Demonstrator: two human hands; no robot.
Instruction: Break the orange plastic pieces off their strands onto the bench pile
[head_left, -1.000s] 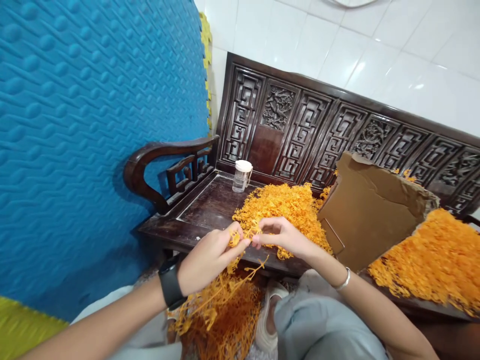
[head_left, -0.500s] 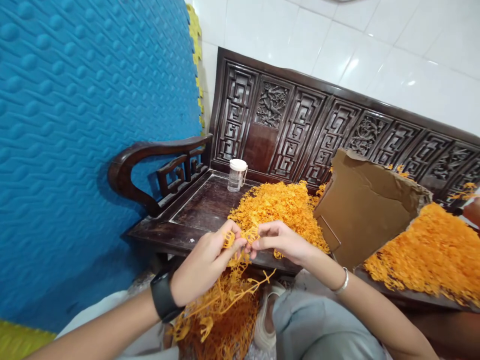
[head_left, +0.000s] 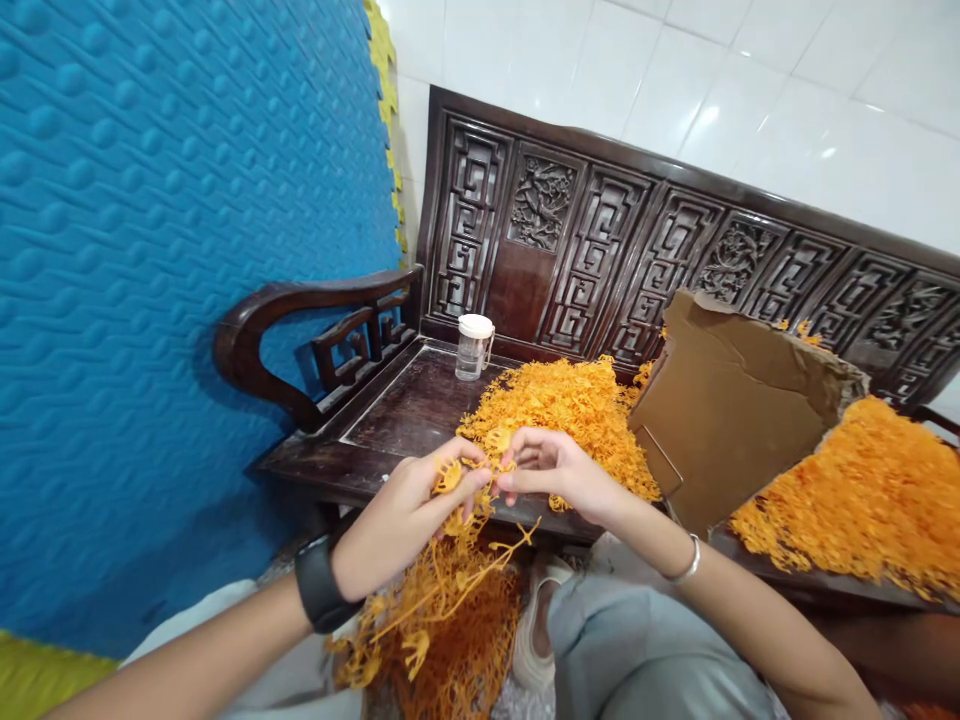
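Observation:
My left hand (head_left: 397,520), a black band on its wrist, pinches an orange plastic sprue (head_left: 448,474) with small leafy-looking parts. Thin branched runners of it hang below the fingers. My right hand (head_left: 574,475), with a silver bangle, meets the left fingertips and pinches a small part of the same orange plastic. The exact contact between the fingertips is partly hidden. Just behind both hands, a heap of loose orange plastic pieces (head_left: 562,400) lies on the dark wooden bench (head_left: 390,410). Beneath them, between my legs, is a mass of tangled orange runners (head_left: 469,640).
A clear cup with a white lid (head_left: 474,348) stands on the bench near the backrest. A brown cardboard piece (head_left: 739,410) leans between the near heap and a second orange heap (head_left: 870,490). The carved armrest (head_left: 262,330) borders blue foam matting (head_left: 150,300).
My right fingers have loosened and spread a little, and the orange plastic between the hands has shifted. Part of another person's hand at the far right edge has left view.

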